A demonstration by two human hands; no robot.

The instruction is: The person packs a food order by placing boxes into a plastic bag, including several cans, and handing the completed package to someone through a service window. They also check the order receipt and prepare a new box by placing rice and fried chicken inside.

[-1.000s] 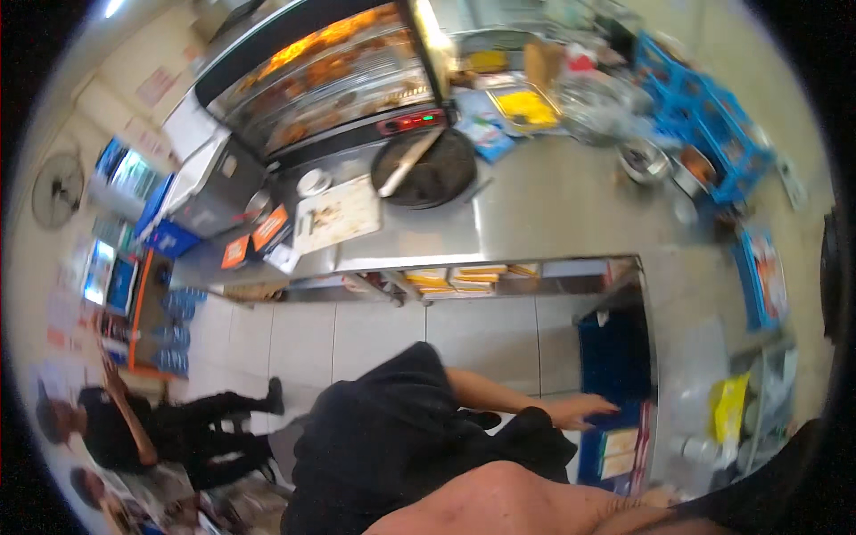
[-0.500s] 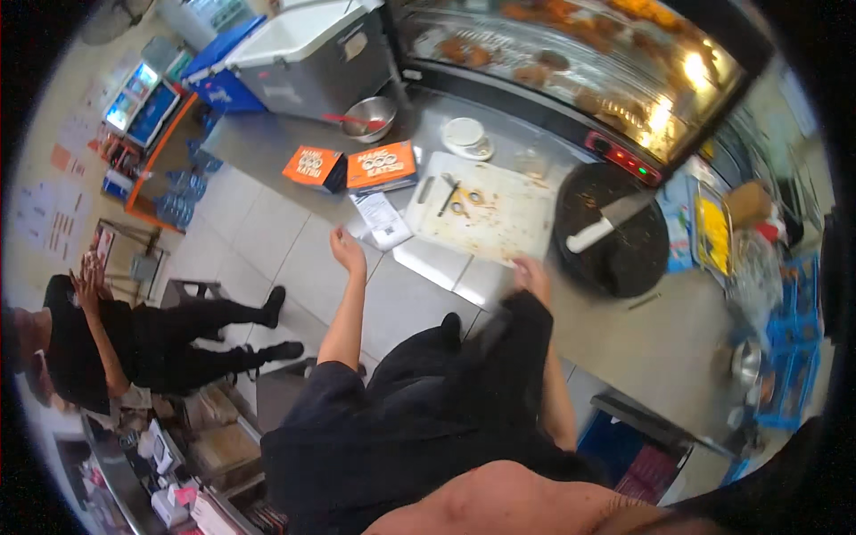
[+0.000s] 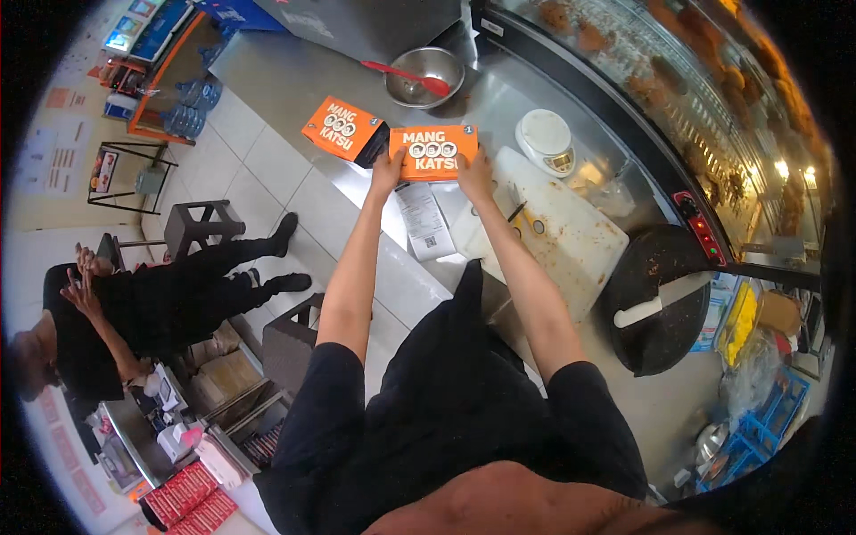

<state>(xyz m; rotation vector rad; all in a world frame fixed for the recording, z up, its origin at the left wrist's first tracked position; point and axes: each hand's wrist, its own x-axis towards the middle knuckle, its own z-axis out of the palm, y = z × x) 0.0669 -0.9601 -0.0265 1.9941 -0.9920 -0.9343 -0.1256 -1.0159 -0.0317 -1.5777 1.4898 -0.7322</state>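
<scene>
Orange box (image 3: 434,153), at the upper middle of the frame, had just come under a two-handed hold: half a second earlier both hands were apart and off it, but now the left hand (image 3: 386,172) gripped its left end and the right hand (image 3: 475,176) its right. That steadied it beside the second box (image 3: 341,127). Whether it had left the counter (image 3: 299,67) was hard to tell.

Between the left hand (image 3: 386,176) and right hand (image 3: 476,178), the box (image 3: 434,150) is orange and white; beyond, the spatula (image 3: 435,86) is red.
</scene>
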